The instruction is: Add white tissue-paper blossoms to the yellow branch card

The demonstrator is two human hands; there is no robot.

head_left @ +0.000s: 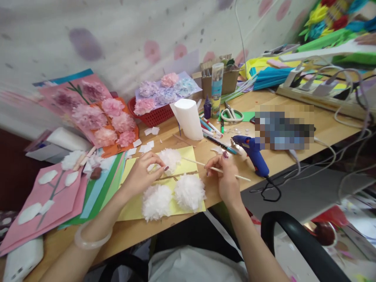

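On a yellow sheet [129, 209] lie fluffy white tissue-paper flowers: one at the upper part [170, 158] and two lower ones, left [157, 201] and right [190, 192]. A brown strip [182, 175] runs between them. My left hand [146, 171] is at the left edge of the upper flower, thumb and fingertips pinched together on white tissue; the exact bit held is partly hidden. My right hand [226, 174], to the right of the sheet, grips a thin white stick [242, 177] between thumb and fingers. The stick's far tip reaches toward the upper flower.
A blue glue gun [254, 154] with a black cord lies right of my right hand. Behind stand a white paper roll [188, 119], markers [210, 127], scissors [232, 114] and a glue bottle [216, 90]. White paper squares [146, 147] are scattered. Pink flower cards [48, 196] lie left.
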